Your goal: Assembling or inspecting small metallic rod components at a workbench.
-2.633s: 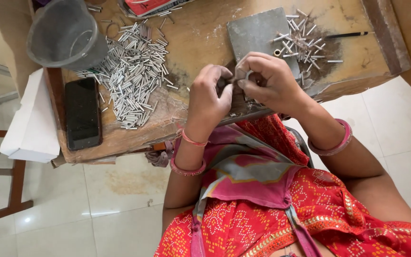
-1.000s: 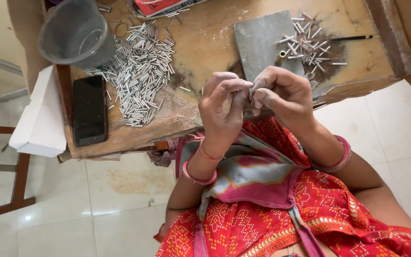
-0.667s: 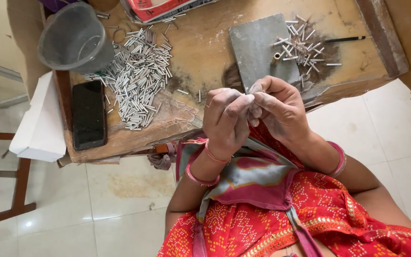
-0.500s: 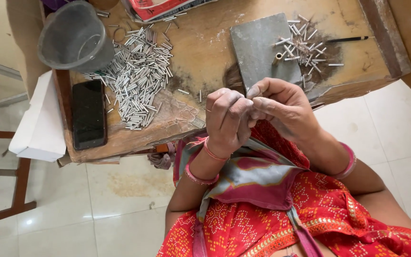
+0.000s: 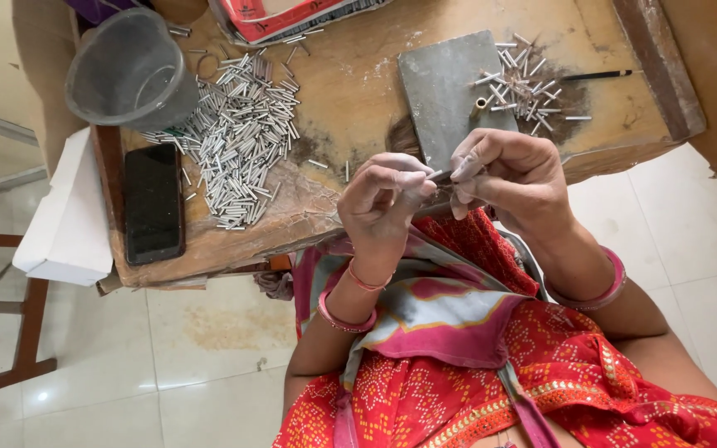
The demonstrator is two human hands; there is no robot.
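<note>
Both hands have drawn nearer the body, left hand [image 5: 387,195] and right hand [image 5: 512,174] pinching one small tube [image 5: 440,174] between them, a big tube pile [image 5: 238,137] left untouched.

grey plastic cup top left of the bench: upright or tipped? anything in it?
Tipped. The grey plastic cup lies tilted on the wooden bench, its mouth facing the camera. The interior looks empty, beside the pile of small metal tubes.

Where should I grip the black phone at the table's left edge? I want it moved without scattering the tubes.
Grip the phone by its two long edges, coming from above: it lies flat, screen up. Its left edge nears the table rim; the metal tubes lie close on the right.
</note>
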